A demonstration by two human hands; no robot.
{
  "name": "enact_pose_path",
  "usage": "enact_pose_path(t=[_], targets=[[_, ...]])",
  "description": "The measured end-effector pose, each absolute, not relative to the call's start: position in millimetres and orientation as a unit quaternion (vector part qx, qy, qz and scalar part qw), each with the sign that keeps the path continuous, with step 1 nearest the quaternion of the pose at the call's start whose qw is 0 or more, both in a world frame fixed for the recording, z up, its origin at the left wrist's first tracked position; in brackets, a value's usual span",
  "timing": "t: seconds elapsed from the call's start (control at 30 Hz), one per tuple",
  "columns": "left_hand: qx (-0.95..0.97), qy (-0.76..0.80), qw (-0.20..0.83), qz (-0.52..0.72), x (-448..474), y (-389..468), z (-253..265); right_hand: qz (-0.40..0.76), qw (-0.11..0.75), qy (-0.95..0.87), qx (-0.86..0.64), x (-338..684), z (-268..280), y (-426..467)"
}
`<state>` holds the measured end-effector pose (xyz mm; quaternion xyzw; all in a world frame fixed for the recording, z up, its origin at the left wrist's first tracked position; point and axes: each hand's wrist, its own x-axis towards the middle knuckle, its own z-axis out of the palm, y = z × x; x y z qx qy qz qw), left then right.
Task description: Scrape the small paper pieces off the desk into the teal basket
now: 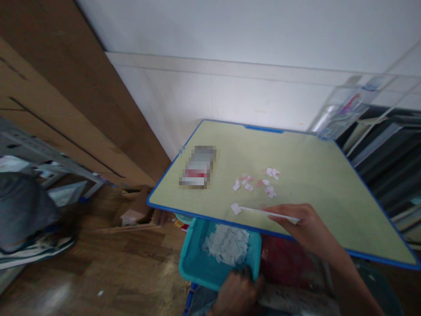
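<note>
My right hand is closed around a thin white stick, which may be tweezers. The stick's far tip meets a small white square of paper-like material near the front edge of the pale yellow-green table. Just beyond lie several small white and pinkish pieces, loosely scattered. Below the table edge, a teal basin holds a heap of small white squares. My left hand is curled at the basin's near rim; its fingertips are dark, and what they grip is hidden.
A pixelated rectangular item lies on the table's left side. A clear plastic bottle stands at the back right corner, beside dark stacked panels. An opened cardboard box sits on the floor, and another person's shoe is at left.
</note>
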<state>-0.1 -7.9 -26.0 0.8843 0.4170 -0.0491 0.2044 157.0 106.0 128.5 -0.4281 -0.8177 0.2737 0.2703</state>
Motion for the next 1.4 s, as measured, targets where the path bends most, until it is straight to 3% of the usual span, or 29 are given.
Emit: enact_pose_path(t=[0.23,0.43,1.4], targets=[[0.88,0.426,0.202,-0.048,0.5,-8.4,-19.3,0.25,0.303,-0.797,-0.459,158.7,127.6,106.6],[0.886,0.413,0.204,-0.044,-0.1,-7.4,-19.1,0.289,0.25,-0.815,-0.435,148.0,128.7,98.9],[0.886,0.414,0.202,-0.056,-0.7,-6.4,-10.0,0.244,0.26,-0.806,-0.472,157.2,127.8,91.5]])
